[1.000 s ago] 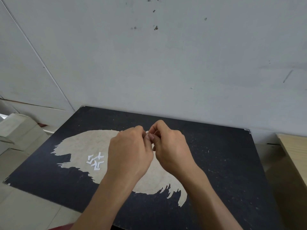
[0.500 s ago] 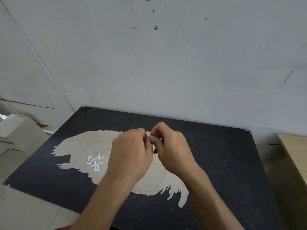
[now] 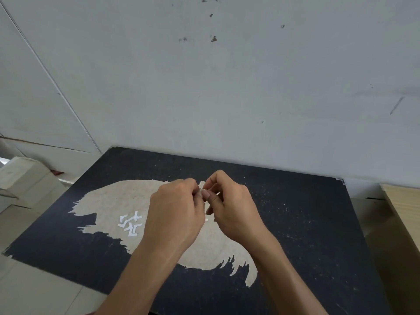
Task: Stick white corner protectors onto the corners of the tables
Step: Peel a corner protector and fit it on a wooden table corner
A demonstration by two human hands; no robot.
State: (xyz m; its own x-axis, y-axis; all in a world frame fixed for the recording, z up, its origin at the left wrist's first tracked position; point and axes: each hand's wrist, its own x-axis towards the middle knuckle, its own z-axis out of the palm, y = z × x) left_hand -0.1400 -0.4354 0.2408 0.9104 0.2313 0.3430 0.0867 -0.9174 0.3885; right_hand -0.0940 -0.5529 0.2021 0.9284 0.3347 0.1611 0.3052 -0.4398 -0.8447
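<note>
My left hand (image 3: 176,214) and my right hand (image 3: 231,208) meet fingertip to fingertip above the middle of the black table (image 3: 306,223). Together they pinch a small white corner protector (image 3: 201,190), mostly hidden between the fingers. Several loose white corner protectors (image 3: 131,225) lie in a little pile on the worn tan patch left of my left hand. A pale protector (image 3: 341,179) sits on the table's far right corner.
A grey wall (image 3: 227,87) rises directly behind the table. A light wooden table (image 3: 404,208) stands to the right. Pale blocks (image 3: 20,176) sit on the tiled floor at the left.
Both hands stay in the same spot; only the fingertips have shifted slightly while working the small protector between them.
</note>
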